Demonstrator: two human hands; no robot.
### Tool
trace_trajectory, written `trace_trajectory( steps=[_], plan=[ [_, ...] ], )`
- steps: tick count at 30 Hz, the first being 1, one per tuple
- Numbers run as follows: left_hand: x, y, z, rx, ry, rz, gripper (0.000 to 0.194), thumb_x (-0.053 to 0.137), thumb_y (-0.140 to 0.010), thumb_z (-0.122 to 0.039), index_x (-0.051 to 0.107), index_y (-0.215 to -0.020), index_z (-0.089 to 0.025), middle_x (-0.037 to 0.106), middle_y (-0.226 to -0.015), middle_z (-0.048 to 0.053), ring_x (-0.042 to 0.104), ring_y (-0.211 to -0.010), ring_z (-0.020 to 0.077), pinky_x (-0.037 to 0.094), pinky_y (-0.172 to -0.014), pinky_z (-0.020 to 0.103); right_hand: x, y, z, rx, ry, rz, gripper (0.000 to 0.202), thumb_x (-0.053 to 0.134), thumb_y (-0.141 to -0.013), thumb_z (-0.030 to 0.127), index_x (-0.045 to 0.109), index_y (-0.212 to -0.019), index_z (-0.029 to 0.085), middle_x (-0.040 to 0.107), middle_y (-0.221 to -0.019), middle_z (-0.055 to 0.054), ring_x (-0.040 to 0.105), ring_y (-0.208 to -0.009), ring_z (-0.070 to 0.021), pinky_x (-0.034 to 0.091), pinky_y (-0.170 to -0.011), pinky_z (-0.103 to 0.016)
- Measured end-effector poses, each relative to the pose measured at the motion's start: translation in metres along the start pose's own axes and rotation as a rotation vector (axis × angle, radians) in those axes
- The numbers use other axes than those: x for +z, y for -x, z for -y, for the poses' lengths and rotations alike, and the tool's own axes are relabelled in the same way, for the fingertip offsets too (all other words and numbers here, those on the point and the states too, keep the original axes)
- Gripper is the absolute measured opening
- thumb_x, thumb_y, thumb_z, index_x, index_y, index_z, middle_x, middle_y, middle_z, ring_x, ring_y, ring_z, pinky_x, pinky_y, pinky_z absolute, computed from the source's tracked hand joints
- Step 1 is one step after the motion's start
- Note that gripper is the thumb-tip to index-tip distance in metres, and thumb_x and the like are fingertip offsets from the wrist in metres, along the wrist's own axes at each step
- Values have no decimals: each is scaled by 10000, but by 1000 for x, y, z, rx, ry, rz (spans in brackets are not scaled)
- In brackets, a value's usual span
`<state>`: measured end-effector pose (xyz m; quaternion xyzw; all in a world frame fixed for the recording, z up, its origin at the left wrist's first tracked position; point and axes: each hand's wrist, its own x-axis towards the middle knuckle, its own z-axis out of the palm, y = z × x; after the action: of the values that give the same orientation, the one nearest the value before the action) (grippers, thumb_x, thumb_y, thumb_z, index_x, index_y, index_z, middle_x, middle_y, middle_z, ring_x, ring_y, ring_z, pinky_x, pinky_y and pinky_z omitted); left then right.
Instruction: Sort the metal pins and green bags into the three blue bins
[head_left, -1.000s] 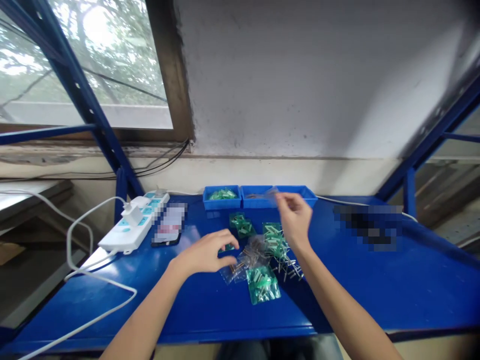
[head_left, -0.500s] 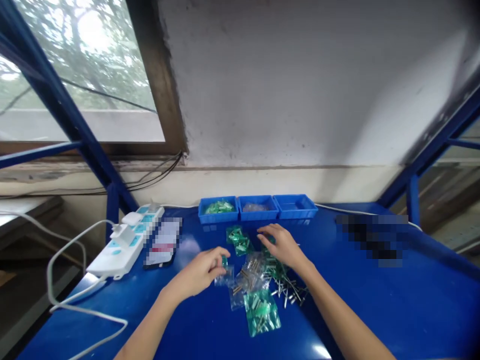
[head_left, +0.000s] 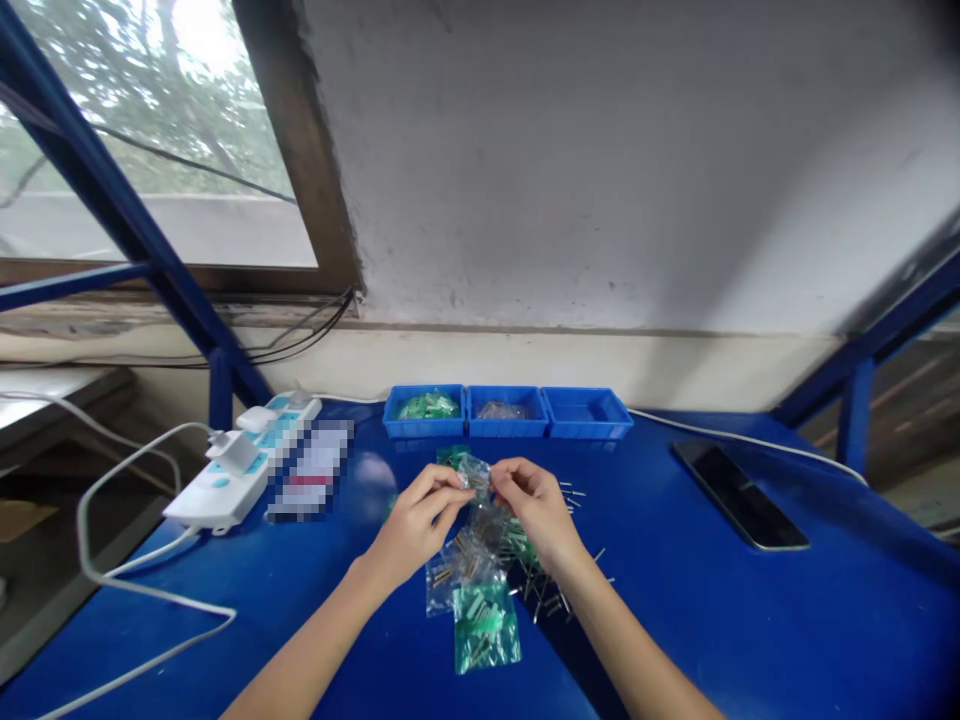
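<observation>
My left hand (head_left: 420, 522) pinches one side of a small clear plastic bag (head_left: 474, 473) raised above the table. At the bag's other side, the fingers of my right hand (head_left: 536, 503) are closed on its edge. Below my hands lie clear bags (head_left: 463, 562) with thin brass-coloured pins inside. Nearer to me is a green plastic bag (head_left: 486, 632) holding small metal pieces. Loose silver pins (head_left: 551, 603) are scattered under and beside my right hand. Another green bag (head_left: 450, 456) shows partly behind my left fingers.
Three blue trays stand along the back: one with green bags (head_left: 424, 430), one with clear bags (head_left: 508, 430), one bare (head_left: 587, 431). A white power strip (head_left: 217, 505) with cables and a blurred phone-like object (head_left: 309, 480) lie left. A black phone (head_left: 739, 495) lies right.
My hands were apart, the left with a small bag and the right over the pile. They have come together at the raised clear bag. The view has shifted slightly.
</observation>
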<state>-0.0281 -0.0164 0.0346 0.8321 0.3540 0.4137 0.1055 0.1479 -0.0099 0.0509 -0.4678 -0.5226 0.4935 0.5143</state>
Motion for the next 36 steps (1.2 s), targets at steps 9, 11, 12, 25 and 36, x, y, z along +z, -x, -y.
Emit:
trace_trajectory(
  steps=[9, 11, 12, 25, 36],
  plan=[
    [6, -4, -4, -419, -172, 466, 331, 511, -825, -531, 605, -896, -222, 601, -821, 24, 593, -705, 193, 464, -612, 308, -87, -32, 57, -1012, 408, -1210, 96, 557, -805, 227, 580, -891, 190, 526, -813, -45, 533, -743, -161, 434, -637, -311],
    [10, 1, -7, -462, -209, 459, 404, 553, -768, -578, 599, -952, -222, 609, -897, 42, 601, -782, 229, 454, -617, 311, -91, -39, 60, -1005, 589, -1091, 110, 526, -821, 217, 589, -907, 193, 556, -843, -62, 546, -758, -168, 440, -633, -309],
    [12, 3, -8, -465, -222, 439, 393, 570, -764, -558, 597, -970, -224, 609, -934, 48, 597, -841, 246, 452, -648, 317, -89, -42, 56, -933, 703, -930, 123, 513, -826, 223, 602, -907, 195, 575, -838, -64, 551, -756, -172, 443, -645, -315],
    [9, 11, 8, -331, 101, 3, 151, 447, -880, -180, 529, -754, -186, 469, -850, 19, 505, -666, 102, 426, -630, 229, 7, 3, -7, 19, 158, 197, 286, 513, -825, 458, 626, -829, 196, 589, -599, 10, 546, -561, -145, 408, -527, -251],
    [-20, 6, -4, -583, -143, 433, 276, 544, -812, -474, 559, -941, -231, 571, -812, 6, 573, -734, 189, 404, -610, 286, -81, -17, 39, -668, 367, -1166, 253, 514, -857, 325, 569, -1073, 208, 553, -983, -80, 548, -914, -227, 414, -806, -427]
  ],
)
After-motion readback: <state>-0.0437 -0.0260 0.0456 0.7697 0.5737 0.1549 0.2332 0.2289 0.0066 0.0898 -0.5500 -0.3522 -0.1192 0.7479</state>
